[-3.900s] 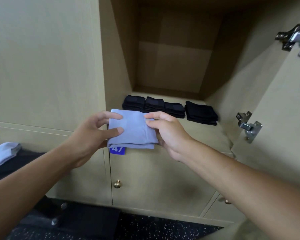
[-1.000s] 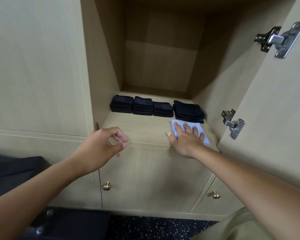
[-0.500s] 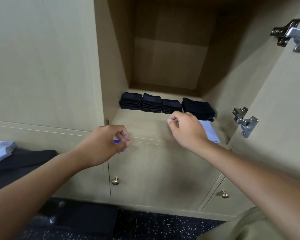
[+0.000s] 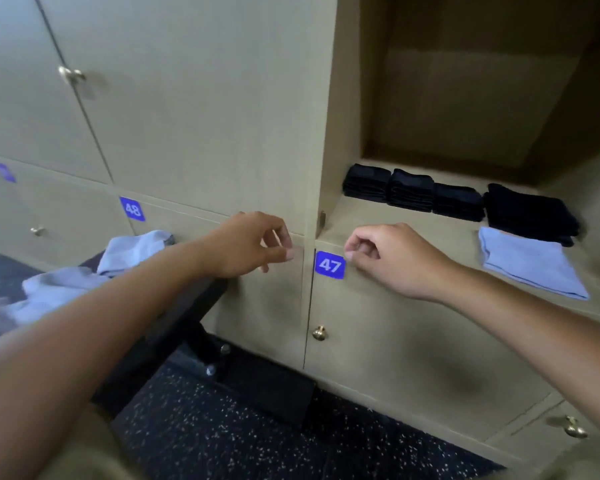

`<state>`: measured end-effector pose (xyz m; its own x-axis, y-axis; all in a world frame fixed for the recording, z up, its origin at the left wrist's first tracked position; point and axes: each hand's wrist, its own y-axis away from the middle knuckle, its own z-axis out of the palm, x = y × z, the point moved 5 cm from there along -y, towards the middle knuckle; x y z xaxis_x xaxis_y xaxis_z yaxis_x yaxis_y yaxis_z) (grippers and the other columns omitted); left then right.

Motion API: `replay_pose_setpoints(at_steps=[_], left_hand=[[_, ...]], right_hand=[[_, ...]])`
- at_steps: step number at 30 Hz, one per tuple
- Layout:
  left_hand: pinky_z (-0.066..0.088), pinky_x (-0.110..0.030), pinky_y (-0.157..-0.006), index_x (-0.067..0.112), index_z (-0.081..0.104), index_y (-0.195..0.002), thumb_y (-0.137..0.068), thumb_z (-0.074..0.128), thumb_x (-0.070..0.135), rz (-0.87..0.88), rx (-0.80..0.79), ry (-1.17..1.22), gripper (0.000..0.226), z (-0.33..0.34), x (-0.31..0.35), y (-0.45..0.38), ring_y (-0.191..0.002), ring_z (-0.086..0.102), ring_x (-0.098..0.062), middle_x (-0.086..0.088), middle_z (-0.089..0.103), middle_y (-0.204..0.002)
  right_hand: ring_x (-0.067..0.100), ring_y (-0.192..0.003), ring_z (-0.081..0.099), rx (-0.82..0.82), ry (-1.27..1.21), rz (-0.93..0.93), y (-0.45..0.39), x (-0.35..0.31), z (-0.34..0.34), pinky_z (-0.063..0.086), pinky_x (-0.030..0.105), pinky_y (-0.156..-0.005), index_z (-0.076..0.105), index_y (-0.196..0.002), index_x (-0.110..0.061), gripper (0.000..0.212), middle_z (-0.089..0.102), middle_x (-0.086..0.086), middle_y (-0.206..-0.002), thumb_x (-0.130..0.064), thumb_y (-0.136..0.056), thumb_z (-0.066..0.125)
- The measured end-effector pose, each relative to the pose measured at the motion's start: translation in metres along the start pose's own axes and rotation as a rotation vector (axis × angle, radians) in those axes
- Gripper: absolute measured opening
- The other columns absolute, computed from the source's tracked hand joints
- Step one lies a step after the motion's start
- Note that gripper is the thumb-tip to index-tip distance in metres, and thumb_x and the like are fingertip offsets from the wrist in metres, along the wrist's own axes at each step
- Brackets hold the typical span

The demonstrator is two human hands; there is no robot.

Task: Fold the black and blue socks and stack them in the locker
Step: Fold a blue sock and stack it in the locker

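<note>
Folded light-blue sock bundle [image 4: 530, 263] lies flat on the beige wooden shelf floor of the open locker [image 4: 413, 233], near the front edge on the right side, just in front of the rightmost black stack and touching or nearly touching it (can't tell which). It's a neat rectangle, folded edge to the left, slightly skewed to the shelf front.

Behind it, a row of four folded black sock stacks [image 4: 459, 202]: three tight together at left, the fourth [image 4: 530, 213] wider and set a little apart. Layers in the black stacks can't be counted, too dark.

Left hand [image 4: 248, 245] hangs in front of the closed lower doors, fingers loosely curled with thumb and forefinger tips close, holding nothing. Right hand [image 4: 392, 259] hovers by the blue number tag reading 47 [image 4: 329, 265], fingers curled in, empty too.

Unfolded light-blue socks [image 4: 84, 271] are heaped on a black bench [image 4: 174, 306] at left, partly hidden behind the left forearm and cut off by the frame edge (blurred, number unclear). A second blue tag reads 48 [image 4: 132, 209]; a third further left [image 4: 4, 171] is too smeared to read. Brass knob [image 4: 319, 333] sits under tag 47. Locker's right wall and door run out of frame.
</note>
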<state>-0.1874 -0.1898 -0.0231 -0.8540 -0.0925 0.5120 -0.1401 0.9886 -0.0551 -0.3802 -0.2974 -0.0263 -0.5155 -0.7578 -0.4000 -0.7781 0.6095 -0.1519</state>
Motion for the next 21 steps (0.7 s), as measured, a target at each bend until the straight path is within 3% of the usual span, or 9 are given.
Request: replay_pose_setpoints(at_steps=[5,9,13,16,21], left_hand=[[0.055,-0.033,-0.087,0.021,0.069,-0.096,-0.092,0.073,0.034,-0.132,0.09,0.009,0.014,-0.031,-0.045,0.015,-0.068,0.074,-0.01,0.005,0.075,-0.092],[0.055,-0.037,-0.089,0.02,0.072,-0.097,-0.089,0.076,0.032,-0.249,0.222,-0.011,0.015,-0.052,-0.091,0.026,-0.091,0.071,-0.017,0.004,0.073,-0.099],[0.052,-0.036,-0.087,0.02,0.069,-0.093,-0.085,0.079,0.027,-0.373,0.291,-0.025,0.015,-0.059,-0.143,0.033,-0.096,0.067,-0.022,0.002,0.071,-0.103],[0.042,-0.029,-0.083,0.019,0.07,-0.096,-0.085,0.078,0.024,-0.455,0.265,-0.063,0.014,-0.053,-0.173,0.036,-0.101,0.063,-0.023,-0.002,0.07,-0.107],[0.035,-0.033,-0.107,0.024,0.065,-0.132,-0.092,0.07,0.041,-0.529,-0.004,-0.273,0.044,-0.028,-0.195,0.039,-0.131,0.047,-0.024,0.0,0.054,-0.13]], right_hand=[[0.002,-0.071,0.058,-0.083,-0.037,-0.074,-0.018,-0.029,0.023,0.045,0.026,-0.066,0.068,-0.092,-0.028,0.009,0.067,-0.012,-0.074,-0.035,-0.096,0.063],[0.002,-0.073,0.059,-0.109,-0.06,-0.123,-0.029,-0.051,0.036,0.048,0.025,-0.069,0.068,-0.094,-0.029,0.01,0.067,-0.012,-0.078,-0.037,-0.095,0.063],[0.004,-0.073,0.062,-0.134,-0.06,-0.152,-0.039,-0.069,0.049,0.05,0.028,-0.073,0.067,-0.095,-0.029,0.01,0.065,-0.015,-0.077,-0.038,-0.095,0.063],[0.008,-0.076,0.064,-0.153,-0.068,-0.176,-0.044,-0.078,0.056,0.053,0.032,-0.077,0.068,-0.094,-0.028,0.01,0.065,-0.015,-0.077,-0.037,-0.095,0.063],[0.003,-0.08,0.062,-0.172,-0.058,-0.191,-0.048,-0.082,0.063,0.054,0.033,-0.08,0.068,-0.094,-0.031,0.01,0.066,-0.016,-0.081,-0.04,-0.095,0.063]])
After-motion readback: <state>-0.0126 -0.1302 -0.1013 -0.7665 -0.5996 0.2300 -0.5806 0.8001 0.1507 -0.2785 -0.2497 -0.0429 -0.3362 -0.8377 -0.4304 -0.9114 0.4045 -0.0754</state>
